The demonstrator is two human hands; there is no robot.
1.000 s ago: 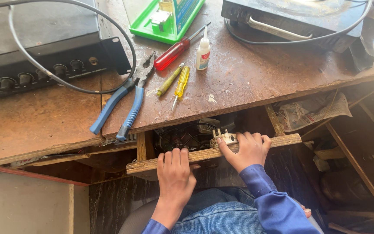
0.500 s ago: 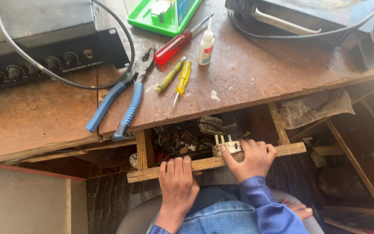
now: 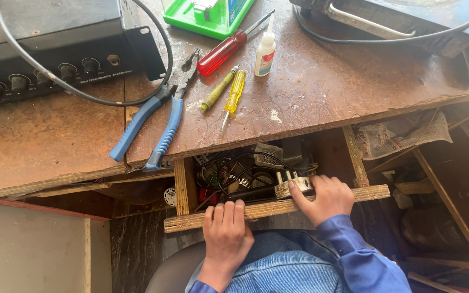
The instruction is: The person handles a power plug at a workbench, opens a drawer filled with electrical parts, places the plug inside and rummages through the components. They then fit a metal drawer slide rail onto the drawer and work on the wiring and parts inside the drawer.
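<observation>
In the drawer (image 3: 278, 209), right hand (image 3: 327, 198) seemingly gripping plug (image 3: 294, 185) — left hand (image 3: 226, 230) flat, empty.

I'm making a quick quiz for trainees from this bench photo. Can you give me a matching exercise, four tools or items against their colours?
Things:
1. pliers
2. large screwdriver
3. small screwdriver
4. tray

Colours:
A. green
B. yellow handle
C. blue handles
D. red handle

Pairs: 1-C, 2-D, 3-B, 4-A.

All four lie on the worn tabletop, above the open drawer where the left hand rests on the front edge and the right hand touches a pale plug.
</observation>
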